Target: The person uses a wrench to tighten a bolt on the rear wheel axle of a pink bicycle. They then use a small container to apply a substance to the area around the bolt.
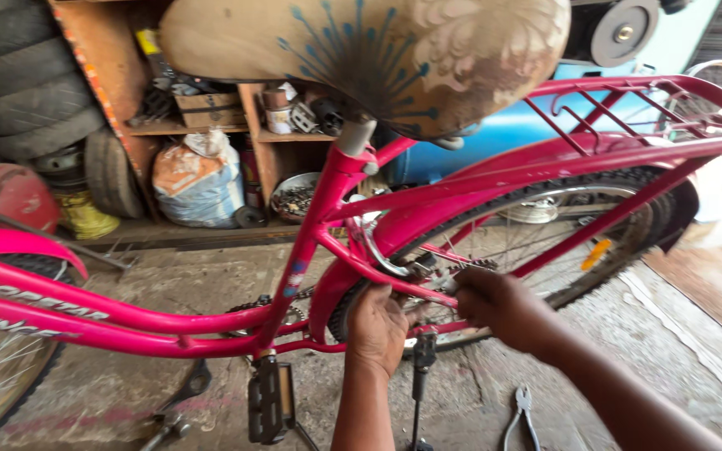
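Note:
A pink bicycle (211, 321) stands side-on in front of me, its worn patterned saddle (361, 58) close to the camera. My left hand (378, 327) reaches up from below, fingers curled over the lower frame tube beside the rear tyre (628, 188). My right hand (501, 306) comes in from the right and is closed around the pink chain stay (403, 288) just behind the chainwheel. A small pale metal piece shows at its fingertips; what it is I cannot tell. The kickstand (422, 367) hangs between my forearms.
Pliers (521, 415) lie on the concrete floor at lower right. A black pedal (265, 409) hangs at bottom centre, with a tool (179, 409) on the floor beside it. Behind stand wooden shelves (211, 108) of parts, stacked tyres (18, 75), a sack (198, 179) and a red cylinder (10, 192).

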